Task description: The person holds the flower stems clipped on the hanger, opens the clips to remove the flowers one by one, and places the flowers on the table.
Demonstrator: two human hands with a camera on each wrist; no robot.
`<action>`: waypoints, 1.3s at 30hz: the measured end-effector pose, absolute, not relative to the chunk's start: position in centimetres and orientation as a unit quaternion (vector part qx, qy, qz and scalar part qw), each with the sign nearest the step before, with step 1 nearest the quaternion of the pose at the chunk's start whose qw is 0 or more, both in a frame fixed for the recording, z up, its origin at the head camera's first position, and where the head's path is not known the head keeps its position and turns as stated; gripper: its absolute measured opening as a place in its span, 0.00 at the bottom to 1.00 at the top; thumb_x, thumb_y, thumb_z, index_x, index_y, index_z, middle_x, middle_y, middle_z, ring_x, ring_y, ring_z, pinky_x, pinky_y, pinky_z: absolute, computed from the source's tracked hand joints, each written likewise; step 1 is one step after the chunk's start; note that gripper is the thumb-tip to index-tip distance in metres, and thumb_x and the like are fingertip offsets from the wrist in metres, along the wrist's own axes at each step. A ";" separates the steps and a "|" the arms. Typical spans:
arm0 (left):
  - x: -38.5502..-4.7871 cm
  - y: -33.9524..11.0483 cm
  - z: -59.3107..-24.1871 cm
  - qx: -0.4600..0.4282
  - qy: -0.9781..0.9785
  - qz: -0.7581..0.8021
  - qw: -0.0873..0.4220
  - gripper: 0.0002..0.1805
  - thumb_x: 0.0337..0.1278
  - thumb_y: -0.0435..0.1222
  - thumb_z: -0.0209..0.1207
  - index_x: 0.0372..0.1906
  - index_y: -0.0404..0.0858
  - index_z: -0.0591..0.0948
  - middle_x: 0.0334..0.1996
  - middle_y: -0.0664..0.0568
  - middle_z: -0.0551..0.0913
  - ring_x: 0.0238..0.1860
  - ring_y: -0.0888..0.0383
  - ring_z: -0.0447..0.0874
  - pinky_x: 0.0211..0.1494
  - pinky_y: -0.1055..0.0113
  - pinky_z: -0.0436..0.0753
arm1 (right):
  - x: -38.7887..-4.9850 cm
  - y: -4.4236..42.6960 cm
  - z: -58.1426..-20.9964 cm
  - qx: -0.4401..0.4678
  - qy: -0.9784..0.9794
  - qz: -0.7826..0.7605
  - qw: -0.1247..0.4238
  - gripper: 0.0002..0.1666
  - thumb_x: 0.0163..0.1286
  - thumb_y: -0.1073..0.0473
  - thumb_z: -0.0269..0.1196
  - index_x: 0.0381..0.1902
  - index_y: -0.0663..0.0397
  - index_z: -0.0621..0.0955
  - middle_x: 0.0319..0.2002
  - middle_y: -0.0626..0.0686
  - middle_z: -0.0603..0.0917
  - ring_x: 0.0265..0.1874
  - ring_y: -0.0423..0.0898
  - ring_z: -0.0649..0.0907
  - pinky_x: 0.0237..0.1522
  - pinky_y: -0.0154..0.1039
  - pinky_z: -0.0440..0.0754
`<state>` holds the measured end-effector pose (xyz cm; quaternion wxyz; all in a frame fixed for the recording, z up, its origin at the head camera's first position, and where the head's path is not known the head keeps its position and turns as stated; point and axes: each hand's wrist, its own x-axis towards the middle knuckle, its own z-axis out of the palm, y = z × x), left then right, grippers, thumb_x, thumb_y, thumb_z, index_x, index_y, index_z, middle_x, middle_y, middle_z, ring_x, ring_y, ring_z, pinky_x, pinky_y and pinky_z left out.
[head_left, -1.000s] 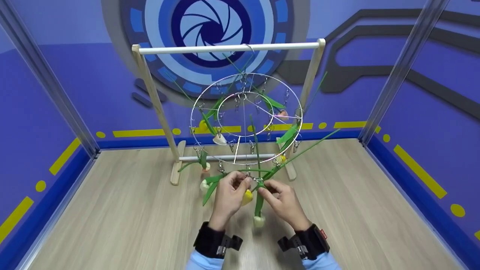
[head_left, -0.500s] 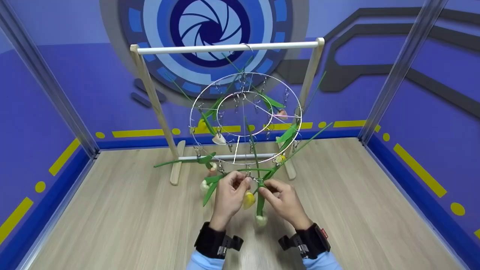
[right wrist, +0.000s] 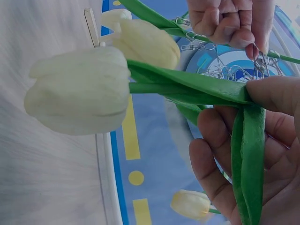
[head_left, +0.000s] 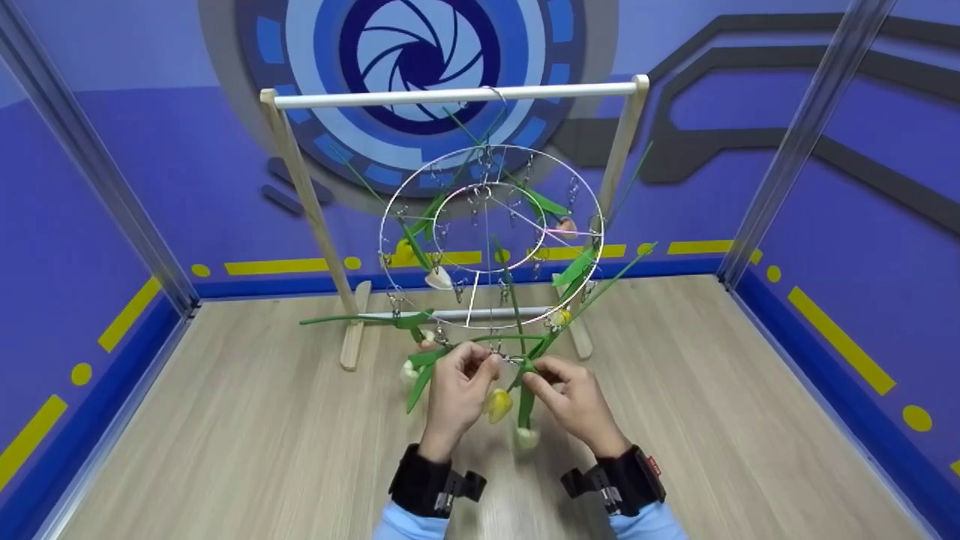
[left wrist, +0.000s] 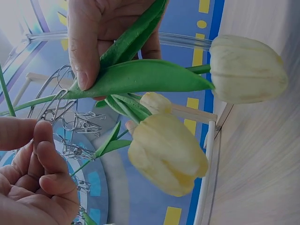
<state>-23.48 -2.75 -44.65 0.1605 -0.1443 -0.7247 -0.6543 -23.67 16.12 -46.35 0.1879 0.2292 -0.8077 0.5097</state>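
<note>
My left hand (head_left: 459, 386) pinches a metal clip (left wrist: 58, 101) that dangles from the round wire hanger (head_left: 472, 304). The thumb and fingers of my right hand (head_left: 576, 401) hold an artificial white tulip (right wrist: 77, 91) by its stem and leaf base, right at the clip. Its bloom points down and its long stem rises behind the clip. In the right wrist view one green leaf bends across my palm. A yellow tulip (head_left: 498, 405) hangs between my hands, close to the white one. Fingertips partly hide the clip's jaws, so how far they grip the stem is unclear.
The hanger hooks over the white top bar (head_left: 457, 97) of a wooden rack standing on the table (head_left: 247, 420). More tulips hang upside down around it, including a white one (head_left: 439, 278) and a peach one (head_left: 566, 227). Other clips dangle among them. Patterned walls enclose the table.
My right hand and the white tulip have shifted slightly right. The yellow bloom shows more fully below my left hand. At the hanger's left, a hanging tulip has swung, its stem reaching farther left.
</note>
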 end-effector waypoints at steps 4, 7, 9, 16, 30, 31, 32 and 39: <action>-23.6 -2.7 -44.7 -0.143 -0.723 -0.656 0.165 0.07 0.68 0.31 0.64 0.33 0.32 0.82 0.26 0.46 0.85 0.26 0.64 0.76 0.31 0.73 0.73 | -23.7 16.4 -46.3 0.219 -0.812 0.508 0.186 0.03 0.70 0.66 0.68 0.38 0.54 0.88 0.32 0.46 0.87 0.31 0.41 0.84 0.37 0.36 0.84; -23.6 -2.7 -44.7 -0.138 -0.721 -0.659 0.164 0.07 0.68 0.30 0.64 0.33 0.31 0.82 0.26 0.47 0.84 0.26 0.64 0.76 0.31 0.74 0.73 | -23.7 16.5 -46.2 0.215 -0.812 0.511 0.182 0.02 0.70 0.66 0.68 0.38 0.55 0.88 0.32 0.46 0.87 0.32 0.42 0.84 0.37 0.37 0.84; -23.6 -2.6 -44.6 -0.135 -0.721 -0.660 0.162 0.07 0.68 0.31 0.64 0.33 0.31 0.82 0.27 0.47 0.85 0.26 0.64 0.77 0.31 0.74 0.73 | -23.7 16.5 -46.2 0.214 -0.812 0.512 0.181 0.02 0.70 0.66 0.68 0.38 0.55 0.88 0.32 0.47 0.87 0.32 0.42 0.84 0.37 0.37 0.84; -23.7 -2.6 -44.6 -0.116 -0.737 -0.648 0.154 0.07 0.67 0.33 0.66 0.35 0.32 0.84 0.29 0.48 0.86 0.28 0.63 0.77 0.35 0.73 0.75 | -23.6 16.5 -46.2 0.219 -0.805 0.518 0.190 0.03 0.69 0.66 0.69 0.38 0.54 0.88 0.32 0.46 0.88 0.31 0.44 0.84 0.37 0.33 0.82; -23.9 -2.7 -44.8 -0.123 -0.747 -0.633 0.159 0.08 0.69 0.32 0.64 0.44 0.30 0.85 0.35 0.46 0.86 0.33 0.61 0.79 0.39 0.71 0.79 | -23.7 16.9 -46.1 0.219 -0.812 0.516 0.165 0.03 0.71 0.65 0.68 0.40 0.59 0.88 0.32 0.49 0.88 0.32 0.42 0.85 0.36 0.35 0.84; -23.9 -2.7 -44.9 -0.125 -0.749 -0.630 0.161 0.07 0.69 0.33 0.64 0.44 0.30 0.85 0.35 0.46 0.86 0.33 0.61 0.79 0.39 0.71 0.79 | -23.6 17.0 -46.1 0.219 -0.812 0.516 0.163 0.03 0.71 0.65 0.68 0.39 0.59 0.88 0.32 0.49 0.88 0.32 0.42 0.84 0.36 0.36 0.84; -23.9 -2.7 -44.9 -0.127 -0.751 -0.627 0.164 0.08 0.70 0.33 0.63 0.43 0.30 0.86 0.34 0.46 0.86 0.33 0.61 0.79 0.39 0.71 0.79 | -23.6 17.0 -46.1 0.218 -0.813 0.515 0.162 0.03 0.71 0.65 0.68 0.39 0.59 0.88 0.32 0.49 0.88 0.32 0.42 0.84 0.35 0.36 0.84; -24.1 -2.8 -45.3 -0.142 -0.773 -0.595 0.170 0.12 0.75 0.37 0.59 0.46 0.32 0.87 0.36 0.46 0.88 0.33 0.60 0.82 0.39 0.70 0.80 | -23.5 17.3 -45.9 0.222 -0.818 0.503 0.166 0.03 0.72 0.64 0.67 0.39 0.57 0.88 0.33 0.49 0.88 0.33 0.42 0.85 0.35 0.37 0.85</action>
